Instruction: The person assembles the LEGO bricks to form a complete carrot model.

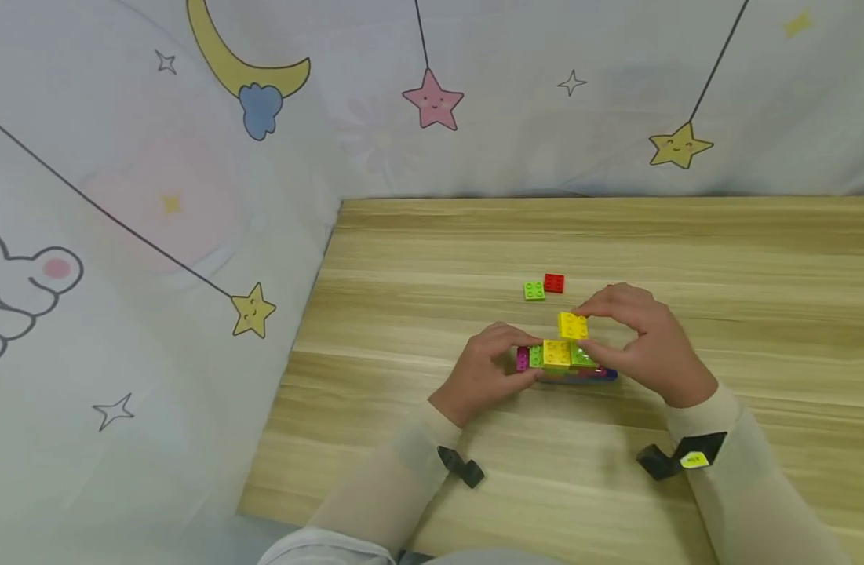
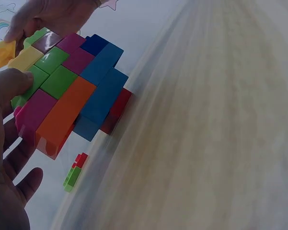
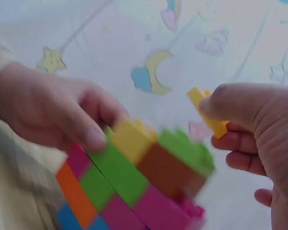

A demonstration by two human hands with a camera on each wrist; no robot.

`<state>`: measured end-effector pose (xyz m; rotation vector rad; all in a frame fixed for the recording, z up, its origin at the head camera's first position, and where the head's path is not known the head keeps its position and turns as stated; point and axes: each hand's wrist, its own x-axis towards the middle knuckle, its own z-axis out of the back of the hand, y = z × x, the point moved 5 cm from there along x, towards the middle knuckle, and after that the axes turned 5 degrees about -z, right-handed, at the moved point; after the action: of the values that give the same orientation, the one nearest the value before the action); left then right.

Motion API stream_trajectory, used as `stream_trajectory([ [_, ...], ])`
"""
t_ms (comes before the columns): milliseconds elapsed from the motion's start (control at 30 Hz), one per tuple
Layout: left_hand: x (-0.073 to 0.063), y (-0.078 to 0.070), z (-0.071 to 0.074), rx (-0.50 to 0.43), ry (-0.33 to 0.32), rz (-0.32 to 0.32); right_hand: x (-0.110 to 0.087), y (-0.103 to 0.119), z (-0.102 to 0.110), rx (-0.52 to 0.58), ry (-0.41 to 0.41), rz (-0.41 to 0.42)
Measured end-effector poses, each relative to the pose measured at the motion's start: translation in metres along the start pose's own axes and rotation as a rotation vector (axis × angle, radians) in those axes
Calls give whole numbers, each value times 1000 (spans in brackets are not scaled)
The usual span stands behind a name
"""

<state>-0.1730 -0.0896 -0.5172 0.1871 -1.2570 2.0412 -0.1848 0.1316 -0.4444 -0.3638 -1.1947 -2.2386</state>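
A stack of toy building bricks stands on the table, made of blue, orange, magenta, green, brown and yellow bricks. My left hand grips the stack's left side, its thumb pressed on a green brick. My right hand pinches a loose yellow brick between thumb and fingers, just above and behind the stack's top. Topmost on the stack are a yellow brick and a green brick. In the right wrist view the loose yellow brick is apart from the stack.
A light green brick and a red brick lie side by side on the wooden table behind the stack. A bit of red shows behind my right hand. A printed curtain hangs along the table's back and left edges.
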Motion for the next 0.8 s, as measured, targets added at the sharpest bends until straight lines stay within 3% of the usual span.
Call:
stream_trajectory([
  [100,0,1,-1,4,3,0,-1,13,-6,-32,54,40],
  [267,1,0,0,0,3,-3,-3,20,-16,-108,117,32],
  [800,2,1,0,-20,-8,5,-8,14,-21,-104,142,-6],
])
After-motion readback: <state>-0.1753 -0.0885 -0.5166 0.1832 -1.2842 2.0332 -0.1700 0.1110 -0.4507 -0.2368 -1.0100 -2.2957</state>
